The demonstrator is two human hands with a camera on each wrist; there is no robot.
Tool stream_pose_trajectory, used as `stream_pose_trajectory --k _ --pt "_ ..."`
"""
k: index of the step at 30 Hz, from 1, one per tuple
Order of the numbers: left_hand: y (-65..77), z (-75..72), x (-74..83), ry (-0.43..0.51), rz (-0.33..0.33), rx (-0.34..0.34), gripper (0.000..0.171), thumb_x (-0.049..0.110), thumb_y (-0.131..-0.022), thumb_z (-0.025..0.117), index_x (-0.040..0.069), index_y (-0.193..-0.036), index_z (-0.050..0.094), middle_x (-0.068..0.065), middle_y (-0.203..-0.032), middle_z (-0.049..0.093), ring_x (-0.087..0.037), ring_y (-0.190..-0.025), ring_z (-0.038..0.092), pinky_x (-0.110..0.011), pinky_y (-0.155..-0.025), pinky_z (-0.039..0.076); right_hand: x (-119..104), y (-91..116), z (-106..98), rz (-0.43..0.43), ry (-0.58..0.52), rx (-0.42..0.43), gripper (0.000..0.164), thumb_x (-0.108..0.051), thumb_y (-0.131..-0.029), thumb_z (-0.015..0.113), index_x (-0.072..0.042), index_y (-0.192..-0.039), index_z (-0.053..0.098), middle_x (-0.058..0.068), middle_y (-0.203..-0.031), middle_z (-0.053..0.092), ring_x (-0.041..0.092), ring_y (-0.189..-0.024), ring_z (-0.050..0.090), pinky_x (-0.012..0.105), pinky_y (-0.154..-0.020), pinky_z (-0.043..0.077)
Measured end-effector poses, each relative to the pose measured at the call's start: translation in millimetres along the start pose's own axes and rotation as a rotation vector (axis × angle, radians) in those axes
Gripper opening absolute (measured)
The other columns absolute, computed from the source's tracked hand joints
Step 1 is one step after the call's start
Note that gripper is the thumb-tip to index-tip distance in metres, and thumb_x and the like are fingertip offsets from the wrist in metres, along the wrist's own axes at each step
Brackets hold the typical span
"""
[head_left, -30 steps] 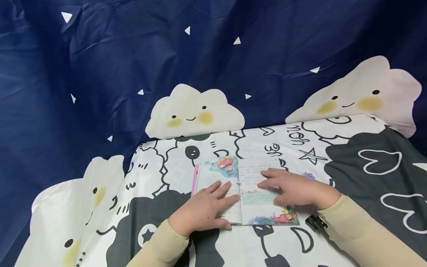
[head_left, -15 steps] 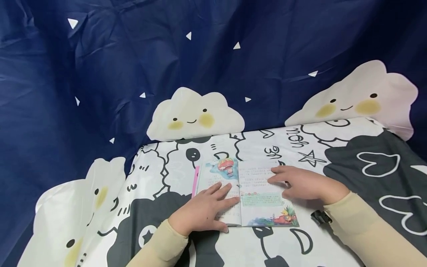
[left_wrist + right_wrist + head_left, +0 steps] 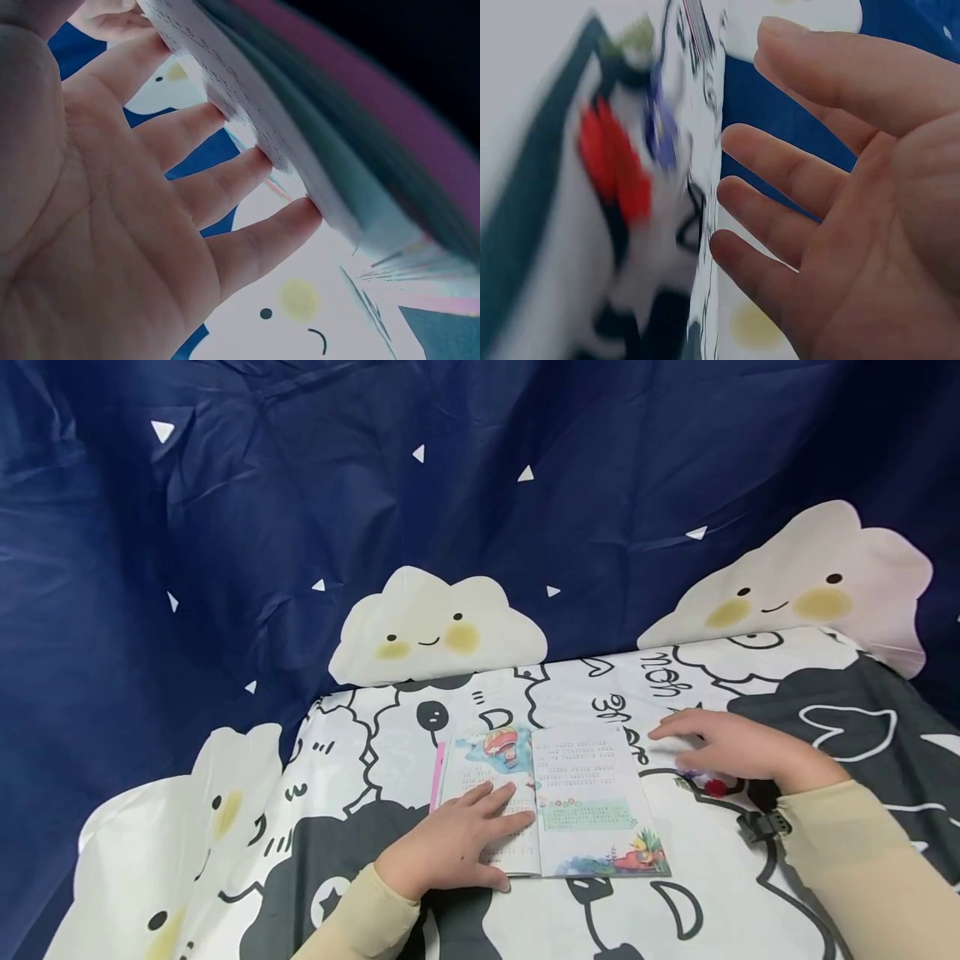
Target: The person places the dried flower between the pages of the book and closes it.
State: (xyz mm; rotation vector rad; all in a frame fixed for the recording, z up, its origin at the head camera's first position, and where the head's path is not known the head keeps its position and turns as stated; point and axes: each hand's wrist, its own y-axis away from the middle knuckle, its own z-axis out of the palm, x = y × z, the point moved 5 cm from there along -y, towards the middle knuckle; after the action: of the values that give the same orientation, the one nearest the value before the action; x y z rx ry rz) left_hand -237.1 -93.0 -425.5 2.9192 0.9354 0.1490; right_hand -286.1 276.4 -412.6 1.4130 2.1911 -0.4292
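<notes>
An open picture book (image 3: 588, 777) lies on a black-and-white patterned cloth (image 3: 720, 893), a hot-air balloon drawn on its left page. My left hand (image 3: 457, 839) rests on that page, fingers spread. In the left wrist view its fingertips touch the printed page (image 3: 225, 90), and a pink cover (image 3: 375, 105) shows behind. To the right of the book, my right hand (image 3: 738, 747) is held over the cloth, fingers loosely extended, nothing in it. Just below it are small red (image 3: 715, 787) and purple pieces, partly hidden. The right wrist view shows the red piece (image 3: 615, 161) and purple piece (image 3: 660, 124) blurred.
A dark blue curtain (image 3: 450, 468) with white triangles rises behind the cloth's far edge. Smiling cloud shapes (image 3: 438, 631) stand along the back and on the left (image 3: 180, 827). A small black clip-like object (image 3: 765, 825) is at the right wrist.
My right hand has left the right page and moved right, off the book, over the red and purple pieces. The left hand stays on the left page.
</notes>
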Motion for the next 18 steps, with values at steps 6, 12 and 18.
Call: stream_pose_trajectory --k 6,12,18 --pt "-1.8 -2.2 -0.8 -0.014 0.007 -0.002 0.086 0.06 -0.082 0.077 0.035 -0.156 0.041 -0.008 -0.163 0.031 -0.038 -0.146 0.033 -0.046 -0.113 0.036 26.3 8.6 -17.9 0.009 0.032 0.047 0.036 -0.018 -0.091 0.075 -0.018 -0.127 0.072 0.018 -0.136 0.059 0.041 -0.127 0.053 0.057 -0.098 0.043" --pt "-4.0 -1.7 -2.6 -0.004 -0.003 -0.015 0.087 0.061 -0.082 0.076 0.037 -0.157 0.039 -0.006 -0.164 0.029 -0.038 -0.147 0.032 -0.046 -0.113 0.036 42.2 9.6 -11.5 -0.002 -0.008 0.002 0.026 -0.016 -0.09 0.074 -0.018 -0.116 0.076 0.026 -0.141 0.051 0.05 -0.132 0.043 0.059 -0.098 0.04" --pt "-0.8 1.8 -1.8 0.013 -0.005 -0.019 0.086 0.06 -0.082 0.076 0.037 -0.156 0.04 -0.006 -0.164 0.029 -0.038 -0.146 0.033 -0.046 -0.113 0.037 44.2 6.0 -1.0 -0.001 -0.022 -0.014 0.022 -0.017 -0.087 0.077 -0.023 -0.108 0.077 0.029 -0.143 0.047 0.053 -0.132 0.039 0.063 -0.098 0.037"
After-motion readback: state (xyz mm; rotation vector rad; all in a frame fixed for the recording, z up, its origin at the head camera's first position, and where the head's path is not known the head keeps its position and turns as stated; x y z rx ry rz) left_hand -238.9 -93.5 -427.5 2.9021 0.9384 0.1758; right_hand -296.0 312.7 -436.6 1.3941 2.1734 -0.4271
